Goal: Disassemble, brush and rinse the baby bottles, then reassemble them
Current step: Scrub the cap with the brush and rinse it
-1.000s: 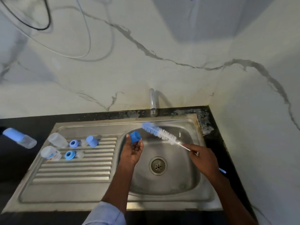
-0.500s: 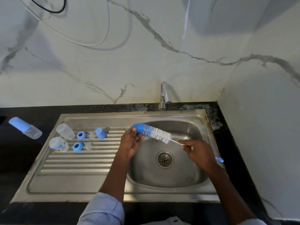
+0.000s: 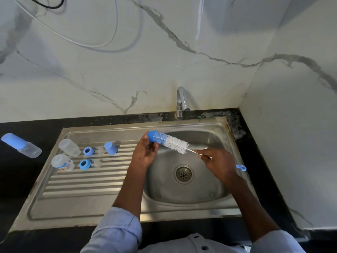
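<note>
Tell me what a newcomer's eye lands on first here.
Over the sink basin, the left hand holds a blue cap with the bottle brush pushed into it, the right hand gripping the wire handle. On the drainboard lie separated bottle parts; one capped bottle lies on the dark counter at far left.

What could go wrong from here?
1. The left hand pinches the cap only at its rim while the brush pushes in; it could slip into the basin.
2. The tap looks dry, so brushing may loosen little.
3. Loose rings and teats on the ribbed drainboard could roll off.
</note>
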A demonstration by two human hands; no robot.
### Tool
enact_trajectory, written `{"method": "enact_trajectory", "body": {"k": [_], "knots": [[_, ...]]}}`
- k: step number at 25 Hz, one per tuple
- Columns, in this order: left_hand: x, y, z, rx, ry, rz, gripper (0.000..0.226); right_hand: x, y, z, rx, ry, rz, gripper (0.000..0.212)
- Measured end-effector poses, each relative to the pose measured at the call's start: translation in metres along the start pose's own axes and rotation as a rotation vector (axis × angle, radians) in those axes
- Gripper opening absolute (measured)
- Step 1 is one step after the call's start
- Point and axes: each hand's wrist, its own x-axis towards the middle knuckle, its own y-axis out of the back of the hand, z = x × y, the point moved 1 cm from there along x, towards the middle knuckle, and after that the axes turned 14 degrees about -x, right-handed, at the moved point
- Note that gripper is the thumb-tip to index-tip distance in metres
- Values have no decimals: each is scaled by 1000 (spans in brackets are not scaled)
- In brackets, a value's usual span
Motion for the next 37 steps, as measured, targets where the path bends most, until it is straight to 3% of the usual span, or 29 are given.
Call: {"method": "enact_trajectory", "body": {"k": [7,11,18,23,27,30,33,37], "knots": [[-1,-8,-5,-131,-34,21,31,-2,-5,3,9,-17,-10,33],[-5,-3,-4,-120,-70,0,46,-1,-8,7,39,-10,-19,31],[-6,4,-5,-111,-24,26,31,0,-8,11,37,-7,5,34],[-4,1,-8,-146,20,43,40,-1,-8,11,15,-12,-16,34],[3,6,-12,-142,39,19,20,0,-9,10,38,-14,-39,32],[4,8,-12,-136,67,25,42,1,-9,6,20,17,-57,30],[8,9,-14,-211,-9,84,48,2,-9,7,54,18,-108,28],[8,11,-6,-240,-154,95,39,3,-4,9,65,40,-150,29]]}}
